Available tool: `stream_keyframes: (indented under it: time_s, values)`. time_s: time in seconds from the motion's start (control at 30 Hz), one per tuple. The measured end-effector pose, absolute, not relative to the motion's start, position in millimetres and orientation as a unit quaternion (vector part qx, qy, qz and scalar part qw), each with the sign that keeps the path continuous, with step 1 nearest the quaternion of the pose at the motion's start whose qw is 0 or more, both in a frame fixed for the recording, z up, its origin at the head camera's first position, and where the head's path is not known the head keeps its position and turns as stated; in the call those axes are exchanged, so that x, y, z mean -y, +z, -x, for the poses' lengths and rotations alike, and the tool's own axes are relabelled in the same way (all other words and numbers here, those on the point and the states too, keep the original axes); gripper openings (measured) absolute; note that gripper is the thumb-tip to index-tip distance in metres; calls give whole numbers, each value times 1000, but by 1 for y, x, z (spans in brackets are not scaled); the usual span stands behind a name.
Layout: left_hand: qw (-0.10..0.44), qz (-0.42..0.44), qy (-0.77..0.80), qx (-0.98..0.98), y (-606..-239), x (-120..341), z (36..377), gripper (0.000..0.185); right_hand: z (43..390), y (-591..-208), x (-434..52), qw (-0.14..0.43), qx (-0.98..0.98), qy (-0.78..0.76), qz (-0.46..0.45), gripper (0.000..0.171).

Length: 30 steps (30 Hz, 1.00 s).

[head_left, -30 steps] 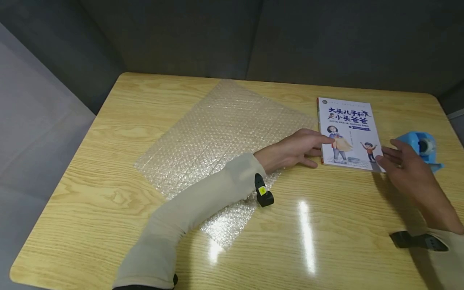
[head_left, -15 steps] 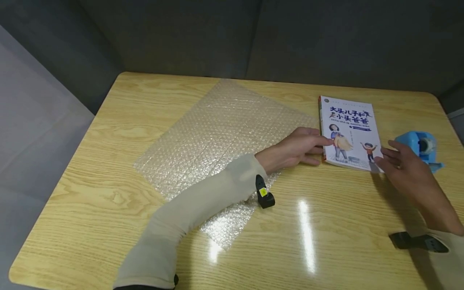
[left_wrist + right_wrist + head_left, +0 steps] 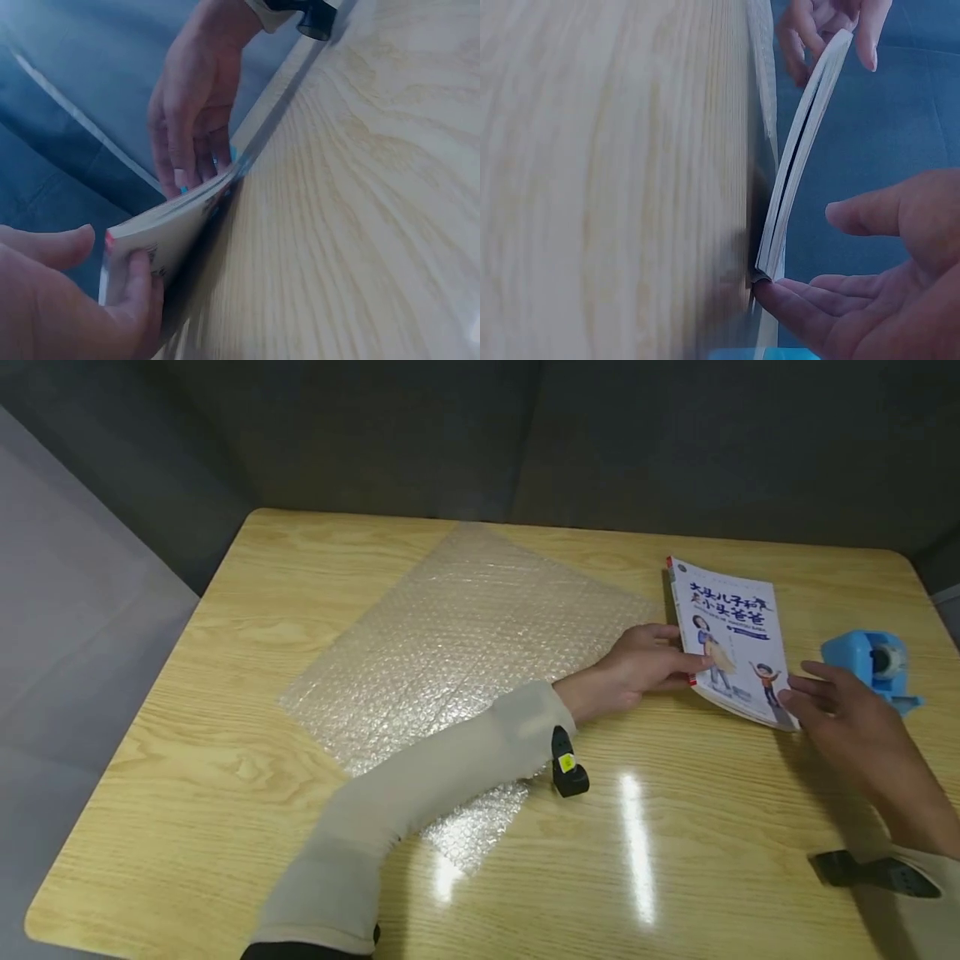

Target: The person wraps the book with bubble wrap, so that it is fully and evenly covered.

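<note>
A white paperback book [image 3: 738, 639] with a cartoon cover tilts up from the table, its spine side raised and its right side low. My left hand [image 3: 648, 664] holds the spine edge, fingers [image 3: 139, 292] beneath the book and thumb out over the cover side. At the opposite lower edge, the fingertips of my right hand [image 3: 851, 702] touch the book. In the right wrist view these fingers [image 3: 802, 304] extend under the edge, while the thumb stands away from the cover. Parted pages show along the book's edge [image 3: 799, 165].
A sheet of bubble wrap [image 3: 465, 618] lies flat left of the book, partly under my left forearm. A blue tape dispenser [image 3: 862, 656] stands right of the book, beyond my right hand. A dark partition [image 3: 525, 443] rises behind the wooden table [image 3: 187, 760].
The book's spine side has risen off the table, and the book has shifted slightly right. My left hand has moved right with it; the right hand has barely moved.
</note>
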<state>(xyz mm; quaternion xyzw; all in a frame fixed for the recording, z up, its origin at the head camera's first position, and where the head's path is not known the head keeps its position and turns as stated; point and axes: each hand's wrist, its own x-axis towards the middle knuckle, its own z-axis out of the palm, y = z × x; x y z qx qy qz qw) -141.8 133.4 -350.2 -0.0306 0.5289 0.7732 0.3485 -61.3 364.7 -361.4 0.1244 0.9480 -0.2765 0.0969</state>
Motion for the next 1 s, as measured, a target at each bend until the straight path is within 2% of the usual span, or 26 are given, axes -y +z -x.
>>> stream_keyframes:
  time_s: [0.33, 0.6, 0.7, 1.0]
  values:
    - [335, 8, 756, -563, -350, -141, 138, 47, 65, -363, -366, 111, -941, -276, -162, 75]
    - [320, 5, 780, -539, -353, -143, 136, 56, 65, -366, -369, 98, -943, -285, -144, 75]
    - [323, 4, 786, -528, -352, -143, 134, 61, 65, -366, -370, 91, -941, -296, -134, 74]
    - [350, -1, 799, -488, -346, -145, 132, 61, 65, -366, -373, 78, -937, -310, -139, 76]
